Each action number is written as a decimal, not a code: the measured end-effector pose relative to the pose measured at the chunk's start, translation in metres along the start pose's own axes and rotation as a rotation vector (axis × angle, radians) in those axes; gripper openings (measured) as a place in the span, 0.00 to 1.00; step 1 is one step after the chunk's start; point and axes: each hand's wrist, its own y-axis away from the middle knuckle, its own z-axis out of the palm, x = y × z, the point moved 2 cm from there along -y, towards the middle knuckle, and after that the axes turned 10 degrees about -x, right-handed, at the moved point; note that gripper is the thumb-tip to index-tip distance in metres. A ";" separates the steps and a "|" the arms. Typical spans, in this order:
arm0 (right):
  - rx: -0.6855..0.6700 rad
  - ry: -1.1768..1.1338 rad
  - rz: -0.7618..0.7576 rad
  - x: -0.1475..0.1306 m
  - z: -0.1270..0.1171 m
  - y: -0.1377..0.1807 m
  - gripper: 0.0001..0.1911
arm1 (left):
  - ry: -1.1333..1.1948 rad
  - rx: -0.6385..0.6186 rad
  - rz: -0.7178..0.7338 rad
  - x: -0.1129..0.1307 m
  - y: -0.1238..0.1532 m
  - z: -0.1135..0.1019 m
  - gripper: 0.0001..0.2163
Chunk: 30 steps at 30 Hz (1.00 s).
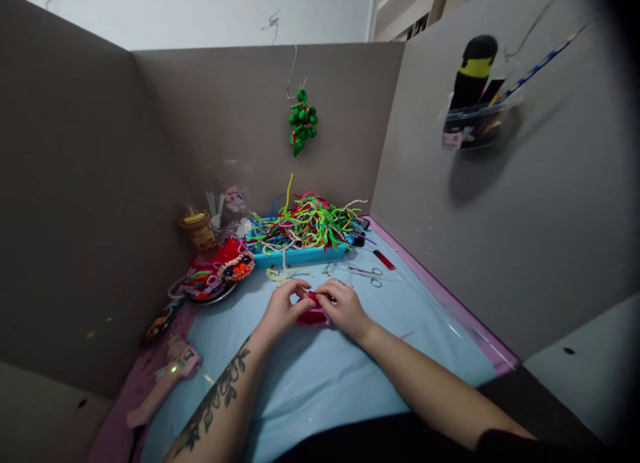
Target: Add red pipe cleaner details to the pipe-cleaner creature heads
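Note:
Between my two hands, low over the blue cloth, is a small dark-pink fuzzy piece that looks bent from pipe cleaner, with an open loop toward me. My left hand pinches its upper left side with thumb and forefinger. From the right, my right hand grips the same piece, its fingertips close to the left ones. The fingers hide part of the piece. Just beyond them lie a pale yellow pipe cleaner and a pair of scissors.
A blue tray heaped with coloured pipe cleaners stands at the back. On the left are a plate of finished fuzzy pieces and a pink glue gun with a green light. Grey panels enclose three sides.

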 end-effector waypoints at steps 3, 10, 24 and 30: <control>-0.031 -0.032 -0.048 0.001 0.002 0.001 0.08 | 0.004 0.001 0.001 0.002 0.000 -0.001 0.11; -0.065 -0.103 -0.070 0.004 0.002 0.002 0.08 | -0.093 -0.013 0.032 0.008 0.001 -0.001 0.03; -0.087 -0.076 -0.097 0.010 0.009 0.004 0.08 | -0.063 -0.046 -0.018 0.005 0.000 0.004 0.05; -0.091 -0.083 -0.163 0.008 0.008 0.004 0.09 | -0.111 -0.067 -0.010 0.008 0.001 0.002 0.02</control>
